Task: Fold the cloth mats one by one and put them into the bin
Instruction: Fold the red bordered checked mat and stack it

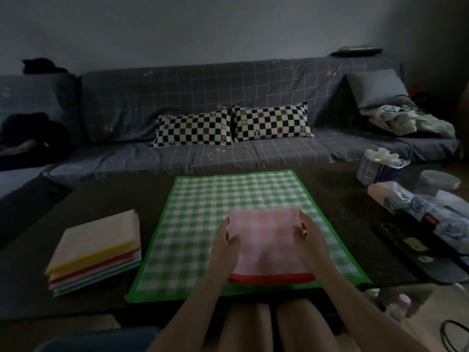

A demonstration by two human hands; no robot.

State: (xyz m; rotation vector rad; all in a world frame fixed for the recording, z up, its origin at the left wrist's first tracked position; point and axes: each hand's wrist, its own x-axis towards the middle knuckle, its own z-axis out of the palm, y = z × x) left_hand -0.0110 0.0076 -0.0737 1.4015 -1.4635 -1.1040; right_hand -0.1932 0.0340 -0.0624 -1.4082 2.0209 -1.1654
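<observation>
A folded pink checked mat with a red border (269,247) lies on a spread green checked mat (203,224) on the dark table. My left hand (228,237) holds the folded mat's left edge, thumb on top. At its right edge, my right hand (308,229) grips the same way. A stack of several folded mats, yellow-edged one on top (99,247), sits at the table's left. The blue rim of the bin (101,336) shows at the bottom left, below the table edge.
Tissue packs (380,163), a clear lidded jar (440,181) and a dark tray with small items (416,247) crowd the table's right side. A grey sofa with two checkered pillows (233,125) runs behind the table. My knees (274,326) are below the near edge.
</observation>
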